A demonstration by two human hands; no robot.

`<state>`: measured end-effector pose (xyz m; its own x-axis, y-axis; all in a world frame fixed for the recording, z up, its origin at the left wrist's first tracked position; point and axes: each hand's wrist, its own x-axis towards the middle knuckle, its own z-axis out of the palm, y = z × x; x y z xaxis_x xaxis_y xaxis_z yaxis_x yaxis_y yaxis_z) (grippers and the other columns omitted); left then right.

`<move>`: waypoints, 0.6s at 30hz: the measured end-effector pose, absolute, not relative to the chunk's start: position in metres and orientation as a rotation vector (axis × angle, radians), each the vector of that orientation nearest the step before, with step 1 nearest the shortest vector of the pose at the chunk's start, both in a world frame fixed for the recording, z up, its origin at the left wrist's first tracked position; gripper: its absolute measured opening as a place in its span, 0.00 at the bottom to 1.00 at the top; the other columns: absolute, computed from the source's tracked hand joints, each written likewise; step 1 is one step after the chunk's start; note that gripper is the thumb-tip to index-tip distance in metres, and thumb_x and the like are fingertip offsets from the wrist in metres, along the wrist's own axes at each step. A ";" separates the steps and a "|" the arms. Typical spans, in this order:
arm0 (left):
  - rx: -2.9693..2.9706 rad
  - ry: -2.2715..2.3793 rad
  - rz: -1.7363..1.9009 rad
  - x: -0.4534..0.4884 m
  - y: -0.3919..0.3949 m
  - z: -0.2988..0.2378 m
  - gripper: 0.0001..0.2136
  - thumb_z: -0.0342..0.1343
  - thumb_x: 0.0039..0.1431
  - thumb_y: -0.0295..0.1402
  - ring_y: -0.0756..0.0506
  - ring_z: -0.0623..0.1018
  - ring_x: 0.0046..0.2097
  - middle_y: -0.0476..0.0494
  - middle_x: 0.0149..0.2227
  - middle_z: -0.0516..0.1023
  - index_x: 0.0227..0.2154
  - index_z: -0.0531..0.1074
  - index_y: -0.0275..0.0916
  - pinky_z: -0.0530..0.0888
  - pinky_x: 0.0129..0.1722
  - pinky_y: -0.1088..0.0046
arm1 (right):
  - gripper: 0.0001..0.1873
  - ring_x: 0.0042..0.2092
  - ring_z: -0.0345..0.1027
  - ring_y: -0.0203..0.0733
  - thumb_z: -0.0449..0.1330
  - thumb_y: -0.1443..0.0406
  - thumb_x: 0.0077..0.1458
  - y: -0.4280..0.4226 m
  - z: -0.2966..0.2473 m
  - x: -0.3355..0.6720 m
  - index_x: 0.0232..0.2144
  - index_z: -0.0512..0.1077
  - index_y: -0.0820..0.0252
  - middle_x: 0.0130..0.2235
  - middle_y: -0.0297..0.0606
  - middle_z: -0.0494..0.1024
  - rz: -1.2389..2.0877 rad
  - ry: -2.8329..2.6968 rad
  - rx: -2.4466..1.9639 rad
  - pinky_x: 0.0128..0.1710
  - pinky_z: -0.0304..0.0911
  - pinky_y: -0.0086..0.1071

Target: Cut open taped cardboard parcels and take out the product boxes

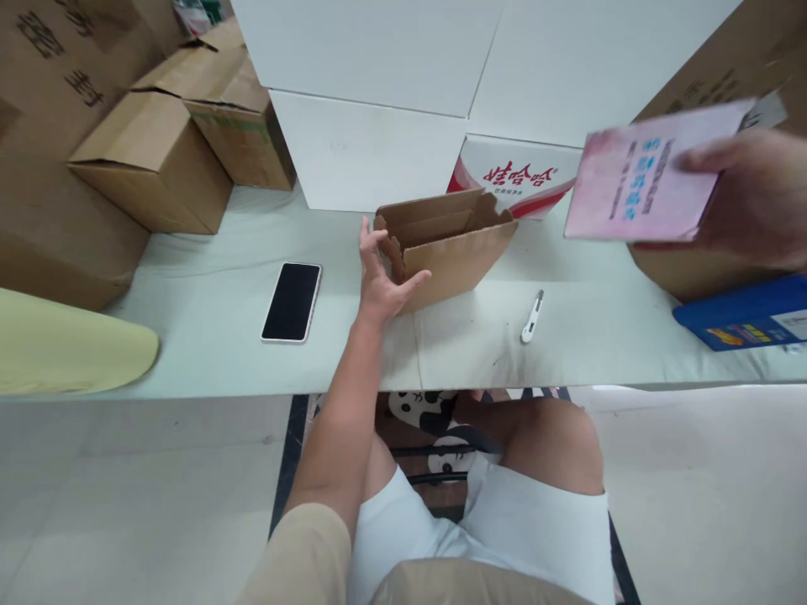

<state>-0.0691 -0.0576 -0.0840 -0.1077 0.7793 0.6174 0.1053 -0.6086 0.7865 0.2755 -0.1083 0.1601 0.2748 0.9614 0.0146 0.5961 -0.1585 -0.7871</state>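
Observation:
An open-topped brown cardboard box point(463, 256), long and narrow, stands on the cloth-covered table. My left hand point(382, 286) is around its left end, thumb along the near wall and fingers at the far corner. Off to the right and raised above the table, my right hand point(753, 197), blurred, grips a pink booklet-like item point(643, 176) with blue and dark printing, thumb on top. Whether that item is a booklet or a flat pack, I cannot tell. A white box cutter point(533, 316) lies right of the cardboard box. To the left rests a phone point(292, 302), screen dark.
Brown cartons point(155, 164) are stacked at the left, behind a pale yellow roll point(76, 344). White boxes point(384, 151) line the back, with a red-and-white carton point(517, 176) among them. A blue box point(744, 311) sits at the right edge.

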 end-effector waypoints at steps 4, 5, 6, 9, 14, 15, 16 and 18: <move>1.778 1.050 2.040 -0.058 -0.088 -0.063 0.29 0.67 0.50 0.56 0.34 0.66 0.67 0.35 0.61 0.66 0.48 0.65 0.47 0.63 0.68 0.47 | 0.29 0.50 0.81 0.63 0.50 0.53 0.60 -0.159 0.110 0.269 0.60 0.75 0.44 0.57 0.45 0.81 1.119 -1.266 -1.958 0.37 0.78 0.49; 1.840 1.017 2.021 -0.050 -0.100 -0.058 0.23 0.65 0.54 0.53 0.36 0.72 0.60 0.38 0.54 0.71 0.44 0.66 0.46 0.67 0.64 0.49 | 0.30 0.52 0.80 0.62 0.47 0.52 0.61 -0.169 0.097 0.263 0.62 0.73 0.45 0.59 0.45 0.80 1.203 -1.303 -1.915 0.39 0.79 0.49; 1.910 0.953 1.949 -0.040 -0.113 -0.055 0.18 0.64 0.57 0.51 0.38 0.76 0.53 0.41 0.47 0.74 0.41 0.67 0.46 0.71 0.60 0.51 | 0.32 0.54 0.80 0.61 0.46 0.51 0.63 -0.177 0.083 0.257 0.64 0.70 0.46 0.60 0.45 0.79 1.290 -1.320 -1.861 0.42 0.79 0.50; 1.959 0.723 1.566 -0.005 -0.146 -0.056 0.19 0.65 0.56 0.51 0.39 0.78 0.49 0.42 0.43 0.77 0.41 0.69 0.45 0.75 0.55 0.55 | 0.34 0.56 0.78 0.60 0.45 0.48 0.63 -0.189 0.045 0.237 0.66 0.66 0.51 0.62 0.49 0.77 1.442 -1.246 -1.707 0.47 0.78 0.53; 1.407 0.669 1.218 0.019 -0.160 -0.080 0.39 0.68 0.48 0.60 0.36 0.75 0.61 0.36 0.61 0.71 0.58 0.62 0.48 0.76 0.56 0.57 | 0.36 0.46 0.80 0.58 0.35 0.44 0.66 -0.194 -0.007 0.215 0.63 0.62 0.57 0.53 0.57 0.80 1.410 -1.399 -1.472 0.44 0.78 0.54; 1.302 0.704 1.211 0.018 -0.159 -0.083 0.38 0.67 0.49 0.61 0.36 0.76 0.61 0.38 0.61 0.72 0.57 0.63 0.49 0.77 0.55 0.58 | 0.36 0.43 0.80 0.56 0.35 0.43 0.66 -0.198 -0.014 0.214 0.61 0.62 0.56 0.52 0.56 0.80 1.404 -1.379 -1.430 0.43 0.78 0.53; 1.205 0.736 1.208 0.015 -0.156 -0.085 0.37 0.65 0.49 0.63 0.36 0.76 0.61 0.39 0.60 0.73 0.56 0.64 0.49 0.77 0.55 0.58 | 0.33 0.41 0.80 0.54 0.37 0.42 0.66 -0.201 -0.020 0.212 0.59 0.62 0.55 0.51 0.54 0.80 1.410 -1.328 -1.401 0.42 0.78 0.52; 1.007 0.780 1.184 0.010 -0.153 -0.085 0.36 0.61 0.49 0.67 0.35 0.78 0.60 0.41 0.57 0.77 0.53 0.68 0.49 0.78 0.55 0.56 | 0.27 0.42 0.79 0.50 0.44 0.42 0.65 -0.210 -0.030 0.210 0.54 0.61 0.51 0.52 0.47 0.79 1.430 -1.239 -1.379 0.42 0.79 0.49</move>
